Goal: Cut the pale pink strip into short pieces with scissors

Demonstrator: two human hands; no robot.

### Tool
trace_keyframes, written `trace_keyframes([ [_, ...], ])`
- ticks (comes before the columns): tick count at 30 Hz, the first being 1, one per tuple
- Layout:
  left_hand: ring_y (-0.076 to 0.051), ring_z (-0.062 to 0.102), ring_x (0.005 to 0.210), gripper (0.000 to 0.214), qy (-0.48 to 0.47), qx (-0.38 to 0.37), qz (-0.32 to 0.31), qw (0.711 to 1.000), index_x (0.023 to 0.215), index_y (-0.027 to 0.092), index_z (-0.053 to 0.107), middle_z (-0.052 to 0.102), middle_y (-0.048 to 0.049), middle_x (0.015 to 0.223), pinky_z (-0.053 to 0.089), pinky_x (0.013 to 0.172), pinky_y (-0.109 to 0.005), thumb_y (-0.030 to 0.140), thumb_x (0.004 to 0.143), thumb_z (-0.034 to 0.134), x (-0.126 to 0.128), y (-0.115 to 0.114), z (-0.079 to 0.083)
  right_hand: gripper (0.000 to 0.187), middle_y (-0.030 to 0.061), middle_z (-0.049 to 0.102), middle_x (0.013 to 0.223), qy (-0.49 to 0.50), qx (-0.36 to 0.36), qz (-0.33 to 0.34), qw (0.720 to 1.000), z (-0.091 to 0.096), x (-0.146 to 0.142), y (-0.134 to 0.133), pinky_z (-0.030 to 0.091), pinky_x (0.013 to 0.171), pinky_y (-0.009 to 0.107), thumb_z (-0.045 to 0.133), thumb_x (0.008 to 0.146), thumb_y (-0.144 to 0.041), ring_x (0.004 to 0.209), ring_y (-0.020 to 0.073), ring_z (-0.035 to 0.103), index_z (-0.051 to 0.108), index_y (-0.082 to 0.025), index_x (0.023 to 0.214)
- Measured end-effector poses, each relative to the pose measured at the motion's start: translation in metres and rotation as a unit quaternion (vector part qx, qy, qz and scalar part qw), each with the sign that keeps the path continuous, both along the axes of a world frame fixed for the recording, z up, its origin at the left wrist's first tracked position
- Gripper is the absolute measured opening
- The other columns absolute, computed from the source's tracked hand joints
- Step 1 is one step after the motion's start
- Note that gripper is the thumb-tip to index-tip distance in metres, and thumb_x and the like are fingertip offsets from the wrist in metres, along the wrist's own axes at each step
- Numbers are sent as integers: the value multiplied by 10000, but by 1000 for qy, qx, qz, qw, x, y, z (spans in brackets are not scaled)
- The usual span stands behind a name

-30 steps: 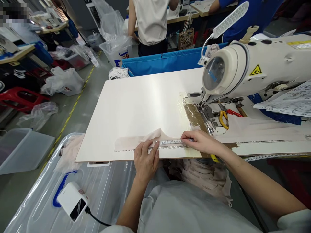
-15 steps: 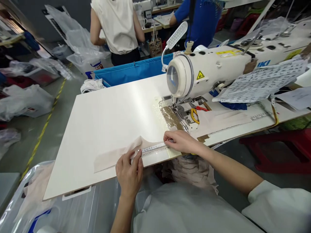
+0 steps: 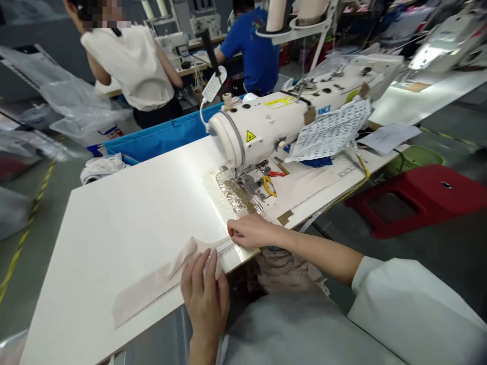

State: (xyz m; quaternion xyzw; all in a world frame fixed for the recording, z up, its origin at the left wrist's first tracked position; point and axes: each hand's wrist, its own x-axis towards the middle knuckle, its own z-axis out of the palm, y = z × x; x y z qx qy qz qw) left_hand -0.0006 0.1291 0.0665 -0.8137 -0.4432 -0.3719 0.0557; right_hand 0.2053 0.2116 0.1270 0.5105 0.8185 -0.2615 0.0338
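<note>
A strip of thin pale pink fabric (image 3: 146, 286) with dark stitching along its near edge lies on the white sewing table (image 3: 125, 223). My left hand (image 3: 205, 289) rests on its near edge, fingers stretched out and lying flat. Between my hands a short length of white tape measure (image 3: 225, 248) runs along the stitched edge. My right hand (image 3: 251, 230) is closed in a pinch at the right end of that length, by the tape-covered plate; its fingertips hide the exact grip.
A white sewing machine (image 3: 262, 124) stands behind my right hand, with yellow-handled snippers (image 3: 269, 186) beside its needle area. A printed sheet (image 3: 331, 132) hangs off the machine. A red stool (image 3: 418, 197) stands right. Two people work beyond the blue cloth trough (image 3: 160, 137).
My view has swung to the right. My left fingers have spread flatter and sit closer to my right hand, so less of the tape measure shows between them. My right hand keeps its pinch.
</note>
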Motion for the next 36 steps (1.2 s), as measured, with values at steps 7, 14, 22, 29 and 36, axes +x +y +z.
trace_keyframes([
  [7, -318, 549, 1174, 688, 29, -101, -62, 993, 1593, 133, 166, 556, -193, 1368, 485, 957, -461, 235, 999, 499, 48, 10, -9, 208, 55, 702, 1040, -9, -9, -18, 1000, 2, -1, 0, 276, 566, 297, 554, 982, -222, 944, 249, 642, 603, -180, 1179],
  [14, -325, 535, 1158, 675, 98, -43, -35, 994, 1566, 82, 235, 572, -193, 1319, 464, 958, -458, 223, 980, 538, 55, 10, -8, 123, 7, 694, 970, 69, -4, -90, 994, 4, 35, -10, 309, 600, 255, 578, 947, -130, 854, 176, 611, 646, -181, 1036],
  [22, -327, 519, 1100, 439, 137, -49, -17, 989, 1369, 70, 560, 548, -197, 1296, 459, 981, -473, 207, 952, 583, 59, 10, -4, 69, 6, 686, 930, 48, 35, -188, 980, 4, 89, -17, 309, 627, 235, 628, 916, -150, 833, 175, 601, 682, -186, 938],
  [29, -329, 507, 1097, 409, 133, -52, -16, 990, 1339, 89, 599, 548, -187, 1296, 473, 965, -467, 198, 945, 591, 60, 9, -3, 80, 16, 698, 992, 1, 28, -167, 986, 3, 85, -15, 295, 620, 247, 603, 946, -143, 900, 195, 617, 666, -190, 966],
  [36, -312, 536, 1065, 403, 140, -55, -19, 988, 1341, 105, 592, 571, -178, 1268, 507, 916, -457, 201, 950, 586, 58, 10, 1, 94, 13, 696, 1047, -7, 5, -143, 990, 2, 88, -9, 332, 648, 241, 607, 954, -134, 951, 192, 623, 655, -188, 1014],
])
